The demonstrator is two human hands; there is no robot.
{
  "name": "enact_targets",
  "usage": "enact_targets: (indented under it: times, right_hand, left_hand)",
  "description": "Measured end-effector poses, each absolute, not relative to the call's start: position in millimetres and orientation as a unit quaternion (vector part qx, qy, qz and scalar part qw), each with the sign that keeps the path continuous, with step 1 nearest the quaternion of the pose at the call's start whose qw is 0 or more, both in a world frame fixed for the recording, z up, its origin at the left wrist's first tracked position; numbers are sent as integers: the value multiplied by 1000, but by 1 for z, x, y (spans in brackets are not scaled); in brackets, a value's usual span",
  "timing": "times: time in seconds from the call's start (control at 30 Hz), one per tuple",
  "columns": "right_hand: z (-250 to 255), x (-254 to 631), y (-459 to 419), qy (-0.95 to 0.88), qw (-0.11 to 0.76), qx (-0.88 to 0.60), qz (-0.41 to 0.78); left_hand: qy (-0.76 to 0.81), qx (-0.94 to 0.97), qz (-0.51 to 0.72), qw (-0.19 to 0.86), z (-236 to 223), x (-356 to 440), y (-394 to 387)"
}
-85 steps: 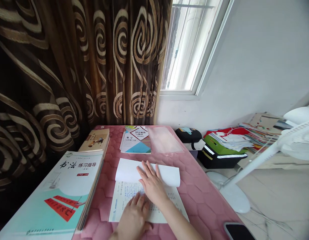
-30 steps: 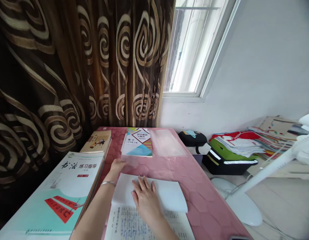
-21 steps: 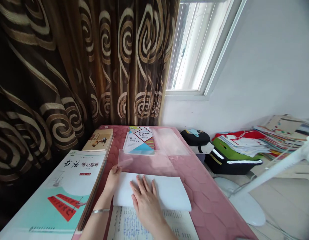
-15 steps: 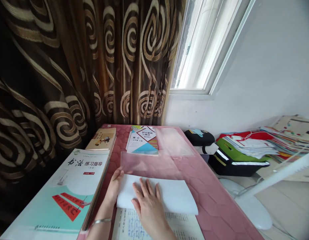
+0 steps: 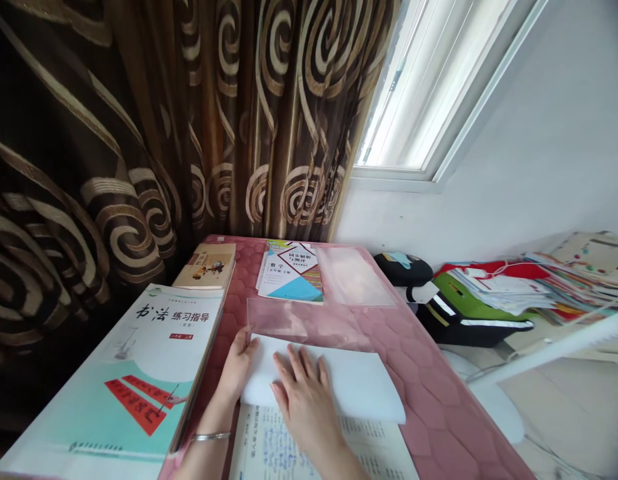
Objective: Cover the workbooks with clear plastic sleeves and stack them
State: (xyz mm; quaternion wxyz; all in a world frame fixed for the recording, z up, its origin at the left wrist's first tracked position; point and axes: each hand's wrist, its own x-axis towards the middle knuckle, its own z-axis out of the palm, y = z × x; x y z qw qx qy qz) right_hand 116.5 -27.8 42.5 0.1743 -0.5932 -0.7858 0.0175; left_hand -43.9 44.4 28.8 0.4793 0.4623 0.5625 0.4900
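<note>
A printed workbook page (image 5: 289, 447) with blue handwriting lies at the table's near edge. Across its upper part is a blank white sheet (image 5: 359, 380), slightly curved at its right end. My right hand (image 5: 309, 407) presses flat on this sheet, fingers spread. At the sheet's upper left corner, my left hand (image 5: 237, 367) is closed, thumb on top; the undersides of its fingers are hidden. A clear plastic book cover (image 5: 309, 320) extends from beneath the sheet, away from me, its left edge close to my left fingertips.
On the left stands a stack of books topped by a calligraphy workbook (image 5: 153, 373), with a tan book (image 5: 203, 265) behind. Farther back lie a math book (image 5: 291, 273) and another clear cover (image 5: 356, 277). A white lamp (image 5: 549, 350) and piled papers (image 5: 509, 287) are right of the pink table (image 5: 439, 407).
The view has shifted a little, so the table appears slightly higher and farther right. Both hands keep their places on the white sheet.
</note>
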Motion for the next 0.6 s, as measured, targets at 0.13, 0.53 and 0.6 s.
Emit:
enact_targets:
  times: [0.13,0.53,0.6]
  right_hand:
    - [43,117,-26,-789,177,-589,16]
    - [44,146,-10,-771,213,-601,-19]
    - [43,168,-3,-737,210,-642,-36]
  left_hand:
    - [597,490,476,422,24,-45,46]
    - [632,492,466,375,25,-43,49]
    - [638,487,469,369,24,-43,50]
